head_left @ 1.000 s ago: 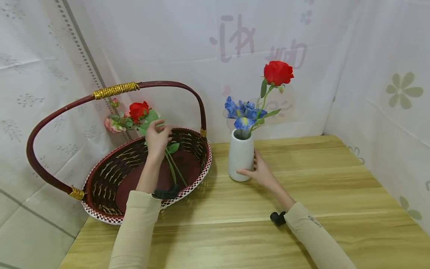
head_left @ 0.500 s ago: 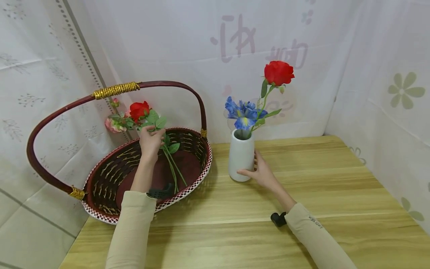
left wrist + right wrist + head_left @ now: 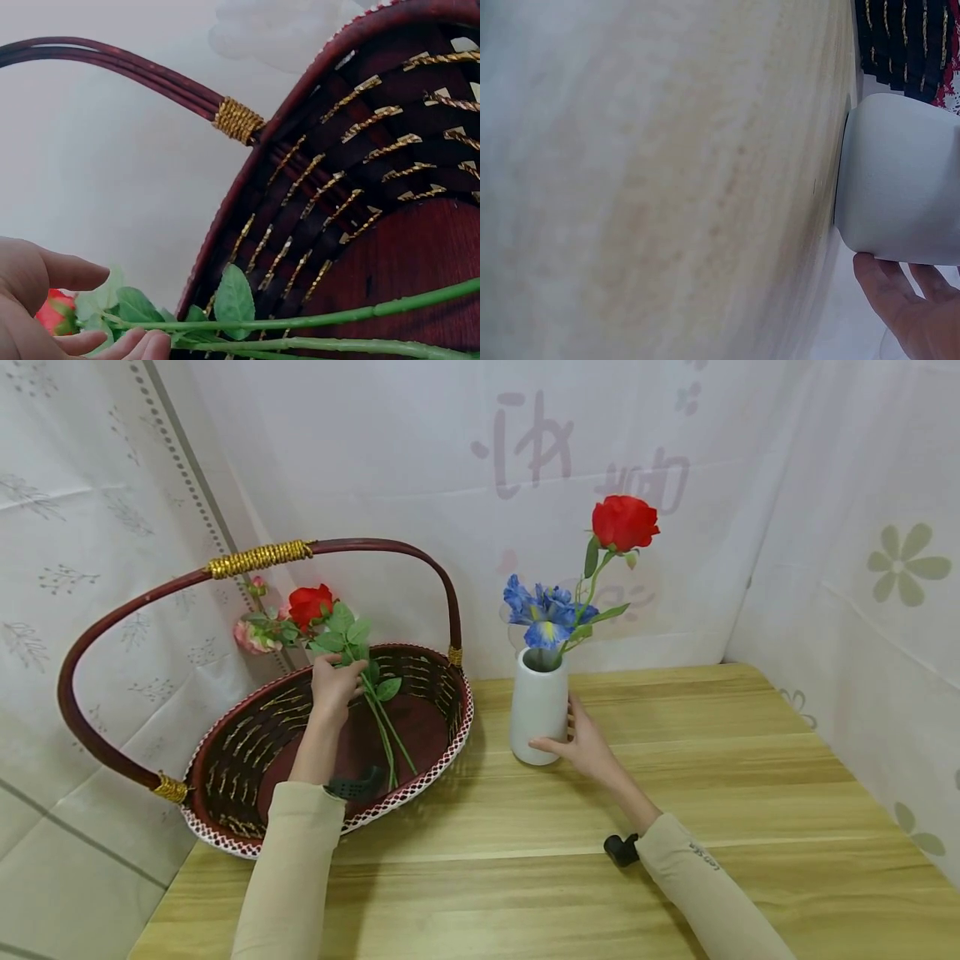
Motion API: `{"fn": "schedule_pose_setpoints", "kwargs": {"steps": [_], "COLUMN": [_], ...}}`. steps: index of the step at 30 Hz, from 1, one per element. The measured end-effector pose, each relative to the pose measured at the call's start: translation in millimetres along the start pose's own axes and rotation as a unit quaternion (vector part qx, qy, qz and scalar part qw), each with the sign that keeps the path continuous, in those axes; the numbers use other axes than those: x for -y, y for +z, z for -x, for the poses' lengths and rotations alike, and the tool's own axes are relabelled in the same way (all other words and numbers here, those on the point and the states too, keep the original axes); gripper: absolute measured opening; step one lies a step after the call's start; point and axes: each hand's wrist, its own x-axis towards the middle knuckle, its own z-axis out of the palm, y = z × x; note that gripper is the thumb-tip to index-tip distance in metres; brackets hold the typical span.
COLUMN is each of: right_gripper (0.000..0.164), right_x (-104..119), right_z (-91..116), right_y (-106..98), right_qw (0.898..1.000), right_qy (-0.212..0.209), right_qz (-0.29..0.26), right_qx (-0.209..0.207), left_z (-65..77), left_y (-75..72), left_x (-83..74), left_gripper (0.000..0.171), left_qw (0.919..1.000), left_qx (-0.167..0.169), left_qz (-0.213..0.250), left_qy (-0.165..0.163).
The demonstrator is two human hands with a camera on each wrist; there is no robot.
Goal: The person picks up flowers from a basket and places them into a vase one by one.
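Observation:
My left hand (image 3: pixel 332 685) is over the basket, right at the green stems (image 3: pixel 385 727) of several flowers lying in it. In the left wrist view its thumb stands apart from the fingers (image 3: pixel 154 346), which reach under the stems (image 3: pixel 375 309). A red rose (image 3: pixel 310 607) and pink flowers (image 3: pixel 257 637) lie at the heads of the stems. My right hand (image 3: pixel 581 742) holds the white vase (image 3: pixel 537 714) low on its right side, thumb in front and fingers behind. In the vase stand a red rose (image 3: pixel 625 522) and a blue iris (image 3: pixel 546 612).
The dark red wicker basket (image 3: pixel 247 760), with its tall arched handle (image 3: pixel 142 606), fills the left of the wooden table (image 3: pixel 675 735). Patterned white curtains (image 3: pixel 420 460) hang close behind and at both sides.
My left hand has moved down and slightly left, from above the leaves to the stems. The right hand and the vase have stayed in place.

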Motion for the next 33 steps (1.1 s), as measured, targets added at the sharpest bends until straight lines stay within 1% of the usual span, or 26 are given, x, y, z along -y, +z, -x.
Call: {"fn": "schedule_pose_setpoints", "kwargs": {"steps": [2,6,8,11,13,17,20,25,29,33], "right_gripper": [0.098,0.093,0.093,0.096,0.098,0.098,0.098,0.098,0.099,0.099], "right_x": [7.1,33.6,31.2,13.7,-0.7,-0.3,-0.7,-1.0,-1.0,-0.9], "right_z": [2.0,10.1,9.4,4.2,0.0,0.7,1.0,0.9,0.8,0.8], "right_y": [-1.2,-5.4,-5.4,-3.1,-1.5,-1.7,-1.9,-1.9,-1.6,-1.5], "right_qw": [1.000,1.000,1.000,1.000,1.000,1.000,1.000,1.000,1.000,1.000], "right_qy": [0.001,0.010,0.011,0.010,0.007,0.009,0.008,-0.001,0.000,0.002], "right_qz": [-0.003,-0.002,0.001,0.006,0.006,0.006,0.005,0.003,0.006,0.007], "right_qx": [0.004,0.012,0.012,0.004,0.000,-0.002,-0.002,-0.003,-0.003,-0.002], "left_z": [-1.4,-4.8,-6.8,-9.0,-9.9,-11.9,-12.7,-12.5,-12.0,-10.2], "left_y": [-0.4,-1.4,-1.4,-0.7,-0.4,-0.3,-0.3,0.0,-0.8,-1.8], "left_x": [1.3,4.2,5.6,7.5,8.4,9.5,9.9,10.4,10.3,8.3], "left_gripper": [0.068,0.068,0.068,0.067,0.065,0.062,0.061,0.062,0.064,0.062], "left_qw": [0.9999,0.9997,0.9996,0.9996,0.9996,0.9998,0.9999,0.9989,0.9967,0.9930], "left_qx": [0.005,0.014,0.020,0.024,0.020,0.004,-0.008,-0.029,-0.036,-0.044], "left_qz": [0.003,0.001,0.003,0.006,0.005,-0.008,-0.003,0.038,0.073,0.109], "left_qy": [-0.010,-0.018,-0.018,-0.017,-0.019,-0.018,-0.013,-0.007,0.003,0.011]}}
